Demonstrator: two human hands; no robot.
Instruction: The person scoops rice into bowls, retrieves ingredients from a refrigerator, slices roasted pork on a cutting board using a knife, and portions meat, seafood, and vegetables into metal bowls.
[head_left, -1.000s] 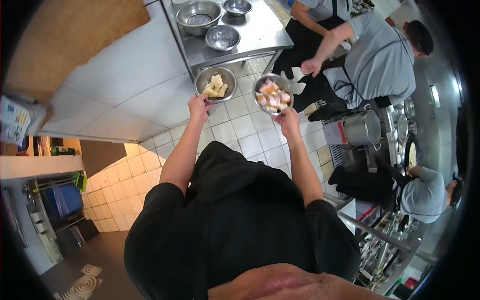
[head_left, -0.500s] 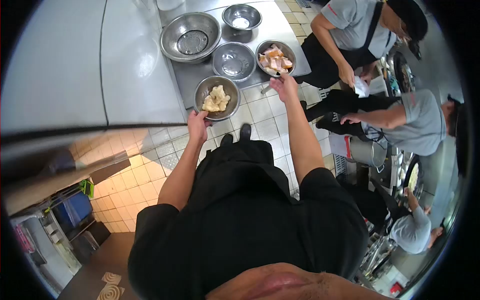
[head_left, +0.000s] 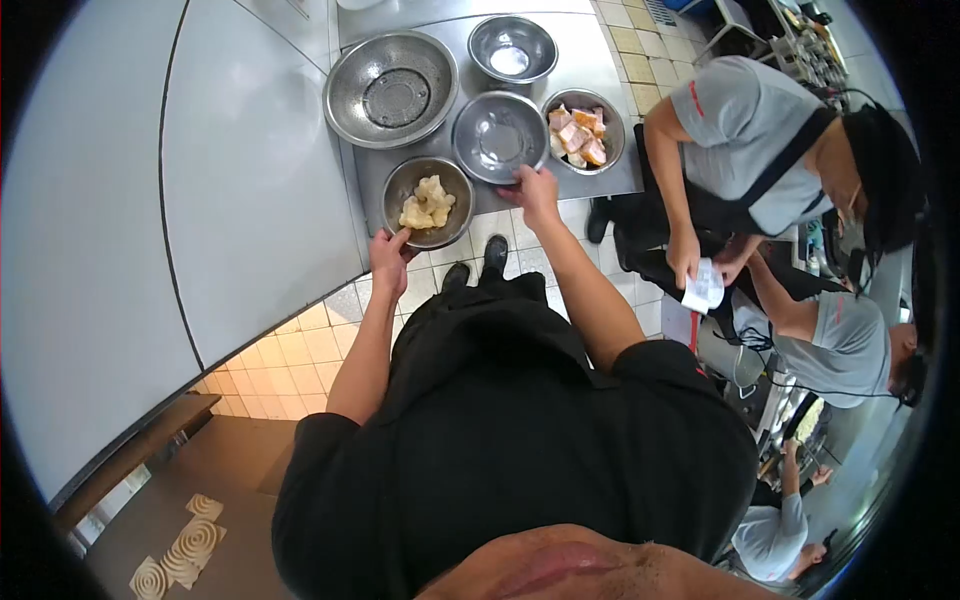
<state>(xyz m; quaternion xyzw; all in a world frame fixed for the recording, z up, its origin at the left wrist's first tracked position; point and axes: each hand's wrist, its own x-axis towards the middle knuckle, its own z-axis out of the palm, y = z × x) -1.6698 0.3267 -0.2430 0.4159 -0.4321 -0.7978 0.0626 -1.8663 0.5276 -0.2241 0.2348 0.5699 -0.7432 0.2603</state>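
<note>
My left hand [head_left: 390, 262] pinches the near rim of a steel bowl [head_left: 391, 190] with its thumb over the edge. Inside that bowl lie pale yellow, lumpy food pieces [head_left: 427, 204]. My right hand [head_left: 534, 197] grips the near rim of a second steel bowl [head_left: 500, 138], which shows only bare metal inside. To its right, a steel bowl [head_left: 617, 135] holds chunks of pinkish meat with orange-brown edges [head_left: 578, 134]. My right hand is apart from the meat bowl.
A wide steel basin [head_left: 341, 85] and another steel bowl [head_left: 513, 48] stand farther back on the metal table [head_left: 425, 18]. A large white panel [head_left: 260, 170] is on my left. At right, a co-worker [head_left: 740, 130] holds white paper [head_left: 704, 286]; other people work beyond.
My right hand has left the side of the meat bowl, moved left and taken hold of the middle bowl's rim. My left hand keeps its grip. The view has shifted.
</note>
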